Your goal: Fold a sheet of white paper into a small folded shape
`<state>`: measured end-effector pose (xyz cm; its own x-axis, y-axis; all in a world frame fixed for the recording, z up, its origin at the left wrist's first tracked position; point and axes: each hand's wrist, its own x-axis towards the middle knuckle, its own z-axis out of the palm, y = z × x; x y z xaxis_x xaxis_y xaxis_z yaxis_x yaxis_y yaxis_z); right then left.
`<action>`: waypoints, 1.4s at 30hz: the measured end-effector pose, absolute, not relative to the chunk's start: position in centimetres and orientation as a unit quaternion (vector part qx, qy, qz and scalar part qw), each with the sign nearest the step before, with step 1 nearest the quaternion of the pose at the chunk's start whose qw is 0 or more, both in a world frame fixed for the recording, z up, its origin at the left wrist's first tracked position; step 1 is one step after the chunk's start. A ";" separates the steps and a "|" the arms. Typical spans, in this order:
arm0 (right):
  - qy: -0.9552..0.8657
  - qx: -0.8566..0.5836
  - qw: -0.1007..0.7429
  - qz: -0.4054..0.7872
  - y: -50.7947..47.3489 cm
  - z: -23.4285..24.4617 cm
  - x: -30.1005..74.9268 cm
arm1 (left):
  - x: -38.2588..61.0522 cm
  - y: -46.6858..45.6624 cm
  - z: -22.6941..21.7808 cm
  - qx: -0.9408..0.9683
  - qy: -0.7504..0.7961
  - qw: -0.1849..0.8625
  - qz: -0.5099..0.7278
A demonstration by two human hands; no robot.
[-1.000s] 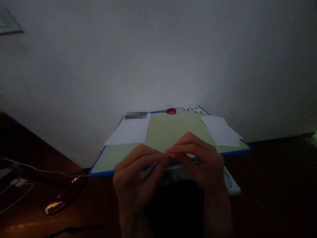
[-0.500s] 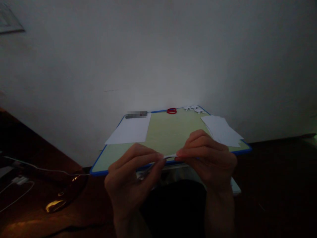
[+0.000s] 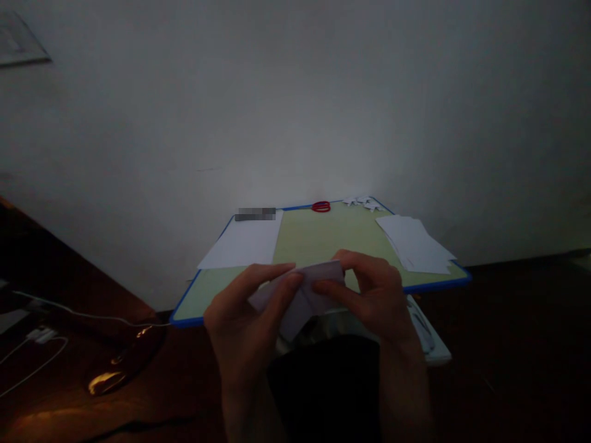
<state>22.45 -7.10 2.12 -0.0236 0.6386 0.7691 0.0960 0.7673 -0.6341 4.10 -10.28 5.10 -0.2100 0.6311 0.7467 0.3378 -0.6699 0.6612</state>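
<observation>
Fingers of the left hand and right hand clamp the folded paper from either side — thumbs on its near face, likely steadying it — beside the bench.

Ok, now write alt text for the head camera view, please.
A person's left hand and right hand hold folded white paper in front of a pale green, blue-rimmed table. A white sheet lies left, overlapping sheets right; toward the far edge are what look like red-handled scissors and small white paper pieces.
</observation>
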 end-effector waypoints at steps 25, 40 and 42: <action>-0.603 -0.412 0.676 0.101 -7.2 4.2 20.6 | 6.0 -10.6 5.6 0.629 0.492 0.130 0.587; -0.600 -0.398 0.693 0.038 -6.1 3.7 20.4 | 6.0 -11.2 6.7 0.652 0.496 0.119 0.562; -0.607 -0.395 0.689 0.045 -6.1 3.7 20.8 | 5.9 -11.1 6.6 0.645 0.498 0.128 0.566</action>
<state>20.80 -6.08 3.73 0.2601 0.5404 0.8002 0.4178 0.6841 -0.5979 5.91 -11.08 6.56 -0.1362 0.7874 0.6012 0.4968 -0.4707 0.7291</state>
